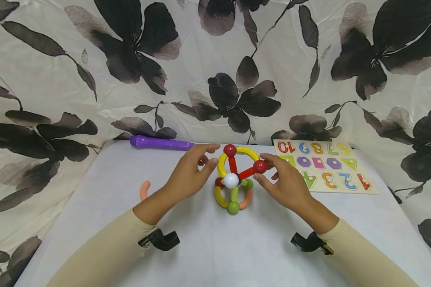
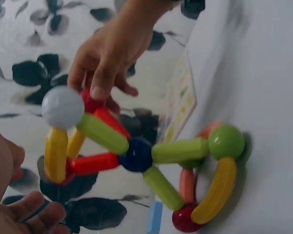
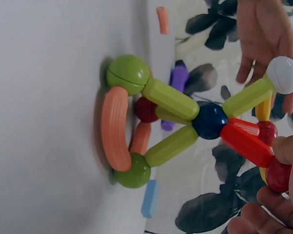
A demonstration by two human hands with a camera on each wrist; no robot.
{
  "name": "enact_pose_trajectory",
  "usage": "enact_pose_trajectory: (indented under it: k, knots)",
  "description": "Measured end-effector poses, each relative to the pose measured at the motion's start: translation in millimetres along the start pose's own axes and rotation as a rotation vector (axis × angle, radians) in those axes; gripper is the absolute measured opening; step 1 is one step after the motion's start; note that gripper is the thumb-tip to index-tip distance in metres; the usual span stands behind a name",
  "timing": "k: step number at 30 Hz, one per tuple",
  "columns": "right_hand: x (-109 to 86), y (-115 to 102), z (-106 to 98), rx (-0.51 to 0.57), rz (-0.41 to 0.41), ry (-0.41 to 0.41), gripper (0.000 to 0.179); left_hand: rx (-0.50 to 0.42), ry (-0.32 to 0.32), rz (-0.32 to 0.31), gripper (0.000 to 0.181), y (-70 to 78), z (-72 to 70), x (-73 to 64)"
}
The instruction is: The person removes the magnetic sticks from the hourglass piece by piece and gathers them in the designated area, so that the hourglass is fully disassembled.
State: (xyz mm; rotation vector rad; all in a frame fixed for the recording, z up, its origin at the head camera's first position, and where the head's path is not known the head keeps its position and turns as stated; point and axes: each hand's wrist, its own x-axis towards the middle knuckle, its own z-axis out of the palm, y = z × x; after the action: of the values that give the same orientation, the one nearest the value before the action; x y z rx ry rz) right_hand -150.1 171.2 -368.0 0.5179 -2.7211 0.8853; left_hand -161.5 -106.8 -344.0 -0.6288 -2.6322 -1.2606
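Note:
A magnetic ball-and-stick model (image 1: 234,193) stands on the table. Its lower ring has green and red balls joined by yellow and salmon curved sticks. Straight green sticks rise to a dark blue ball (image 3: 210,120) at the middle. Above it, red and green sticks fan out to a white ball (image 2: 63,107) and two red balls, with yellow curved sticks along the top. My right hand (image 1: 287,181) pinches the right red ball (image 1: 260,166) between thumb and fingers. My left hand (image 1: 188,171) is beside the upper left of the model, fingers loosely bent, holding nothing.
A loose salmon curved stick (image 1: 145,190) lies left of my left forearm. The purple wand-like toy (image 1: 158,142) is along the back edge. At back right lies a number-and-shape puzzle board (image 1: 339,190). A light blue block (image 3: 149,199) shows behind the model. Floral cloth (image 1: 186,79) hangs behind.

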Motion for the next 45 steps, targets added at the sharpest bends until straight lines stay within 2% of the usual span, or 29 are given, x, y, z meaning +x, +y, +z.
enact_pose_trajectory:
  k: [3, 6, 8, 11, 26, 35, 45]
  knots:
    - [0.9, 0.3, -0.7, -0.008, -0.006, -0.006, 0.063, -0.026, -0.101, -0.054, 0.045, -6.3, 0.5, 19.0]
    - [1.7, 0.4, -0.9, -0.012, -0.015, -0.011, 0.063, -0.049, -0.193, -0.081, 0.048, -10.1, 2.7, 32.5]
    - [2.6, 0.3, -0.6, -0.015, -0.021, -0.012, 0.064, -0.058, -0.232, -0.089, 0.049, -10.9, 3.9, 38.2]
    - [3.7, 0.3, 0.1, -0.016, -0.031, -0.008, 0.064, -0.065, -0.258, -0.096, 0.048, -10.9, 6.0, 43.7]
    - [5.6, 3.6, 8.8, -0.007, -0.073, 0.1, 0.052, -0.083, -0.224, -0.173, 0.037, -8.4, 13.5, 50.8]
    - [7.4, 3.8, 10.0, 0.013, -0.098, 0.114, 0.046, -0.092, -0.219, -0.173, 0.037, -7.5, 15.0, 51.1]
    - [5.9, 3.2, 11.6, 0.045, -0.082, 0.083, 0.044, -0.105, -0.219, -0.164, 0.037, -8.9, 16.1, 51.6]
